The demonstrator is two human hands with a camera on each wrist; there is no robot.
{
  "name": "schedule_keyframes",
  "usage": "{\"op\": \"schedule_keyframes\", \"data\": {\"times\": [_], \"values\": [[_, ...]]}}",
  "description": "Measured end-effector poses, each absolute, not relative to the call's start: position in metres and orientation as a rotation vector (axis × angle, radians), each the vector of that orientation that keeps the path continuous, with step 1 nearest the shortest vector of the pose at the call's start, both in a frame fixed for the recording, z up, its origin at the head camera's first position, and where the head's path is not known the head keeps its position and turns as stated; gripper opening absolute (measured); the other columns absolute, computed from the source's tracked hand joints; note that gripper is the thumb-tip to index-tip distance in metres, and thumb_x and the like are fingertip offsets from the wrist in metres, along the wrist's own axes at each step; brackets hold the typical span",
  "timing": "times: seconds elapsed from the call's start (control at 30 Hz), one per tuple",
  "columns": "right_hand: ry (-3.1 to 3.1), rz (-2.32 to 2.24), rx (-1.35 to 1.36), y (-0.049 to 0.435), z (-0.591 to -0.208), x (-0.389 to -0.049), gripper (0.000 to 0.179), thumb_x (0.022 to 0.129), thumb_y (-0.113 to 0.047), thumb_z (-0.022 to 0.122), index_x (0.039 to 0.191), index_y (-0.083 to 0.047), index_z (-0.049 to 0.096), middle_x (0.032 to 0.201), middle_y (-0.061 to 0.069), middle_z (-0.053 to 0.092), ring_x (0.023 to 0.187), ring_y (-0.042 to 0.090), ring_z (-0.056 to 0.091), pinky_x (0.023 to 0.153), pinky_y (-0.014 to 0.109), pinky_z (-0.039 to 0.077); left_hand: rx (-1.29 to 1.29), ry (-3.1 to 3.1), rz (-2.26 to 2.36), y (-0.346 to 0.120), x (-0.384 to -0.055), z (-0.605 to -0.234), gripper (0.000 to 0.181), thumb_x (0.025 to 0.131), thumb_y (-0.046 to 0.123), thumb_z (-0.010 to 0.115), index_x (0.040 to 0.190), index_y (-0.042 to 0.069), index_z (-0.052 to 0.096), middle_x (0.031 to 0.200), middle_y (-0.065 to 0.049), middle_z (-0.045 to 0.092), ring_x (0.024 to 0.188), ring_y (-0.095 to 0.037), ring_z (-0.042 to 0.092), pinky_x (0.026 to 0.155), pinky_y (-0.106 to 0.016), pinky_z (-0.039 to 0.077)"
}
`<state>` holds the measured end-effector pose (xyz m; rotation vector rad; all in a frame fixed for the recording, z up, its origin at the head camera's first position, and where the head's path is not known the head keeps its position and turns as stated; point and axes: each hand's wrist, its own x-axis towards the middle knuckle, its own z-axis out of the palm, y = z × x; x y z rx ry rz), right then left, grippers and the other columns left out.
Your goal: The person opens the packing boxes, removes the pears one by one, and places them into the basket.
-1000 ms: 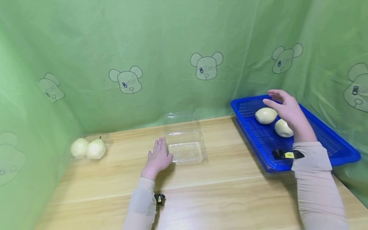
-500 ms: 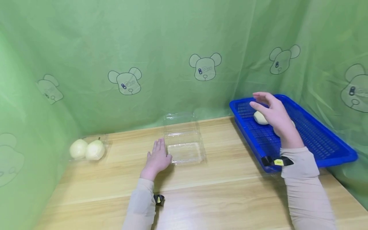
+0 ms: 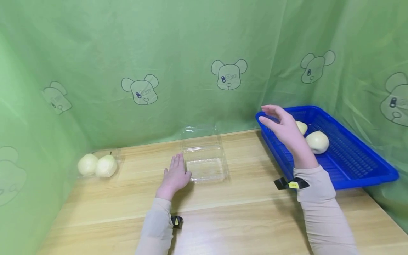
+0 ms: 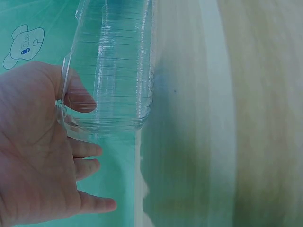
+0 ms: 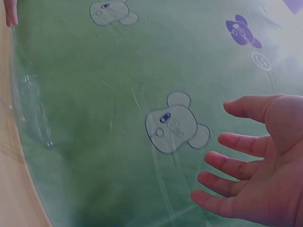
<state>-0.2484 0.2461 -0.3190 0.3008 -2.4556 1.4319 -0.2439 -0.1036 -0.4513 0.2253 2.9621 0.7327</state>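
Observation:
A clear plastic clamshell box sits on the table with its lid raised at the back. My left hand is at its left side, fingers stretched forward and thumb by the near corner. In the left wrist view, the thumb overlaps the box's clear wall, while the other fingers extend past it. My right hand hovers over the left rim of a blue plastic basket, with nothing in it and its fingers apart. Two pale pears lie in the basket: one pear shows well, another pear is partly hidden by the hand.
At the far left, two pears are in another clear plastic pack. Green sheeting with bear-head prints walls in the back and sides of the wooden table.
My right hand has moved left across the basket, from above the pears to its left rim, uncovering the nearer pear. My left hand and the clamshell box have stayed in place.

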Motion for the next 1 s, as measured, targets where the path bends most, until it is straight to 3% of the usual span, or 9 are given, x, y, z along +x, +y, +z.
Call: {"op": "schedule_keyframes", "data": {"times": [0.5, 0.73, 1.0], "values": [[-2.371, 1.496, 0.323, 0.208, -0.341, -0.255, 0.054, 0.097, -0.03, 0.059, 0.142, -0.003, 0.045, 0.146, 0.018, 0.048, 0.139, 0.033, 0.041, 0.116, 0.053, 0.032, 0.234, 2.953, 0.761, -0.101, -0.241, -0.449, 0.075, 0.097, 0.031, 0.044, 0.156, 0.002, 0.007, 0.165, -0.014, 0.006, 0.153, -0.034, 0.005, 0.118, -0.067, 0.01], [-2.31, 1.575, 0.303, 0.194, -0.361, -0.266, 0.051, 0.098, -0.024, 0.058, 0.14, 0.0, 0.045, 0.143, 0.022, 0.05, 0.133, 0.035, 0.047, 0.111, 0.05, 0.038, 0.221, 2.945, 0.755, -0.101, -0.24, -0.449, 0.075, 0.098, 0.032, 0.044, 0.156, 0.004, 0.005, 0.165, -0.014, 0.006, 0.153, -0.033, 0.004, 0.12, -0.065, 0.009], [-2.288, 1.686, 0.287, 0.182, -0.38, -0.28, 0.052, 0.097, -0.019, 0.057, 0.142, 0.003, 0.041, 0.143, 0.025, 0.047, 0.134, 0.04, 0.045, 0.115, 0.051, 0.036, 0.218, 2.963, 0.747, -0.103, -0.242, -0.449, 0.075, 0.098, 0.031, 0.044, 0.156, 0.003, 0.006, 0.165, -0.014, 0.007, 0.153, -0.033, 0.005, 0.119, -0.066, 0.01]]}}
